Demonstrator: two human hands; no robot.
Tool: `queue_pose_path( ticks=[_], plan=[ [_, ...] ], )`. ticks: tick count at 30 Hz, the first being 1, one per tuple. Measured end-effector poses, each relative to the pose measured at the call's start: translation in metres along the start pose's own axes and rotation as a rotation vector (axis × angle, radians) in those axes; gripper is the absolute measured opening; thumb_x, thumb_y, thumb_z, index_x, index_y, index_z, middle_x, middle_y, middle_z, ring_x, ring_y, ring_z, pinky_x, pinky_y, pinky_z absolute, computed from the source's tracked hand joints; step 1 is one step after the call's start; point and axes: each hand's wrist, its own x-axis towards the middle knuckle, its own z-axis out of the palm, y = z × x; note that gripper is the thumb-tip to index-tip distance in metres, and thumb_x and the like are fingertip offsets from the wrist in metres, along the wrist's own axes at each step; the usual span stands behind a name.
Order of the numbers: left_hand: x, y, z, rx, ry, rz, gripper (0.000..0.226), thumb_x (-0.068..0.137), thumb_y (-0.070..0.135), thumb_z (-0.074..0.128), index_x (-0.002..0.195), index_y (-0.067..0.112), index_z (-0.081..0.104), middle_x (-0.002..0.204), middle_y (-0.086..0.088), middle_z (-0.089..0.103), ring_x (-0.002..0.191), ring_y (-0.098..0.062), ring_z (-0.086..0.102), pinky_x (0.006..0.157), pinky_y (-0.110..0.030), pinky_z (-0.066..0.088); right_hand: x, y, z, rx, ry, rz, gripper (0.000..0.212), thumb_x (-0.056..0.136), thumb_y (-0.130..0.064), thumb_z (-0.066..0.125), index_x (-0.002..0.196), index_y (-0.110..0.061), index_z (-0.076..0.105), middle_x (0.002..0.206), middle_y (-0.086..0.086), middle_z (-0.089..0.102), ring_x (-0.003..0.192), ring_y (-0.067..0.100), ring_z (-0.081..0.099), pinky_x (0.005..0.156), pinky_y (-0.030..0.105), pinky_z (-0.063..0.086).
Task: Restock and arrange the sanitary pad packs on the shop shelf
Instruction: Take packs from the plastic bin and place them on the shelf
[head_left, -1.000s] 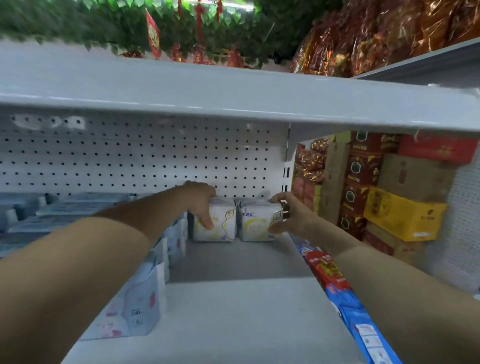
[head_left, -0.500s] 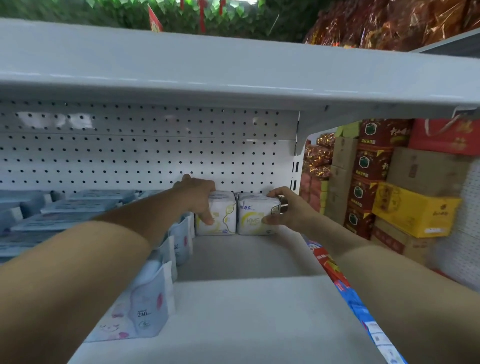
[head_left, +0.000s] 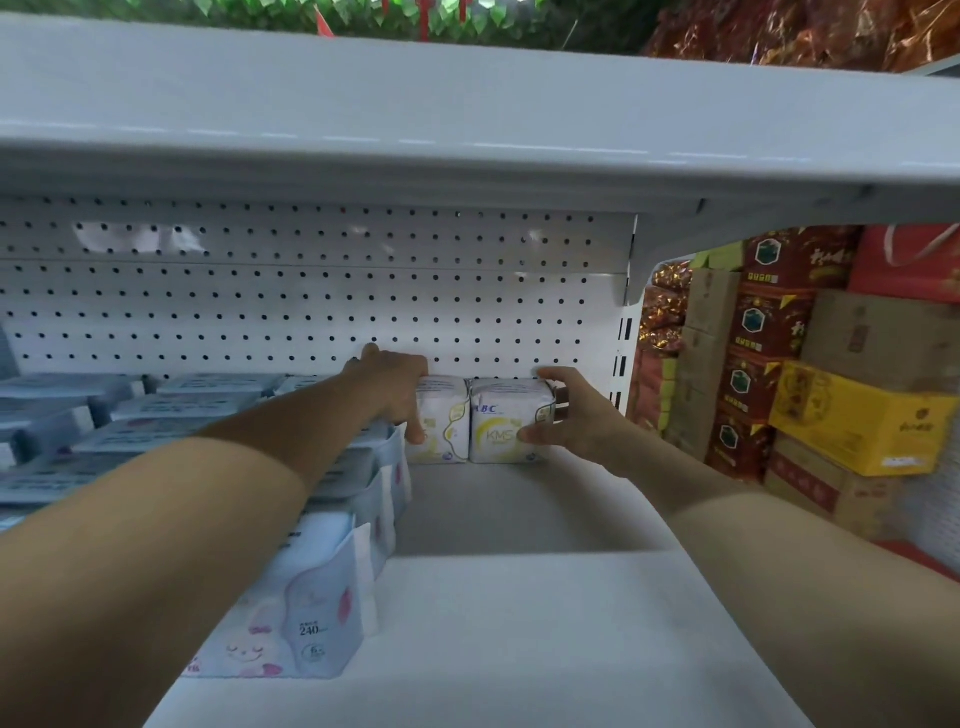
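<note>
Way at the back of the shelf (head_left: 519, 623), right up against the pegboard (head_left: 311, 312), is where the two white packs sit, upright and touching each other. Only the head view to go on. My left hand (head_left: 395, 389) is curled over the top of the left pack (head_left: 447, 426) with a finger down its front. My right hand (head_left: 571, 415) grips the right pack (head_left: 498, 426), thumb on the front, fingers wrapped round the top and far side. So both hands are holding something, neither is loose.

What could go wrong, I reckon: these look soft and squishy, so if I squeeze unevenly or shove one harder than the other, it could tip forward or twist out of line. My left forearm hangs right over the row of blue packs (head_left: 311, 613), and the front one sits close to the shelf edge, so a careless pull back could drag it off. The right pack is near the end of the shelf too, so an overdone nudge could send it that way.

Other stuff: the upper shelf (head_left: 467, 130) sits low over my hands, so not much headroom. Stacked boxes (head_left: 857, 415) are off to the right, well apart. There's something small and dark by my right fingers, can't tell what.
</note>
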Motion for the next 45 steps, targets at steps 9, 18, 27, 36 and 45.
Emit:
queue_pose_path(
  ticks=[9,18,27,36,45],
  plan=[
    [-0.002,-0.033,0.005,-0.020,0.031,-0.025,0.081,0.063,0.045,0.090,0.130,0.027,0.049,0.124,-0.007,0.055,0.122,-0.029,0.035,0.096,-0.041,0.041,0.007,-0.014,0.026,-0.025,-0.008,0.004,0.092,0.071,-0.014,0.091,0.145,-0.025,0.038,0.127,0.002,0.054,0.116,0.024,0.059,0.102,0.041,0.053],
    [-0.001,-0.037,0.005,0.029,0.031,-0.029,0.085,0.063,0.051,0.089,0.134,0.028,0.048,0.128,-0.007,0.054,0.123,-0.030,0.037,0.100,-0.043,0.041,0.006,-0.020,0.032,-0.040,0.017,0.032,0.093,0.070,-0.015,0.092,0.145,-0.025,0.037,0.133,0.004,0.053,0.117,0.023,0.058,0.102,0.040,0.053],
    [0.002,-0.036,0.002,0.055,0.029,-0.004,0.085,0.062,0.049,0.090,0.134,0.026,0.051,0.124,-0.007,0.052,0.121,-0.029,0.041,0.103,-0.043,0.039,-0.001,-0.031,0.034,-0.145,0.061,0.036,0.088,0.075,-0.015,0.088,0.147,-0.021,0.037,0.135,0.004,0.053,0.118,0.024,0.056,0.102,0.037,0.050],
    [-0.020,-0.038,-0.022,-0.085,0.037,-0.008,0.092,0.076,0.058,0.078,0.146,0.011,0.041,0.145,-0.010,0.049,0.132,-0.029,0.044,0.109,-0.035,0.033,-0.025,-0.062,0.034,-0.180,0.185,0.088,0.080,0.091,-0.038,0.073,0.155,-0.016,0.031,0.148,0.010,0.050,0.134,0.028,0.049,0.109,0.036,0.043],
    [-0.078,-0.070,-0.035,-0.100,0.017,-0.012,0.081,0.092,0.065,0.051,0.146,0.005,0.042,0.147,-0.013,0.048,0.134,-0.031,0.045,0.114,-0.037,0.030,-0.067,-0.093,0.068,-0.436,0.261,0.053,0.056,0.105,-0.036,0.040,0.154,-0.008,0.033,0.155,0.014,0.040,0.143,0.034,0.035,0.117,0.044,0.032]
  ],
)
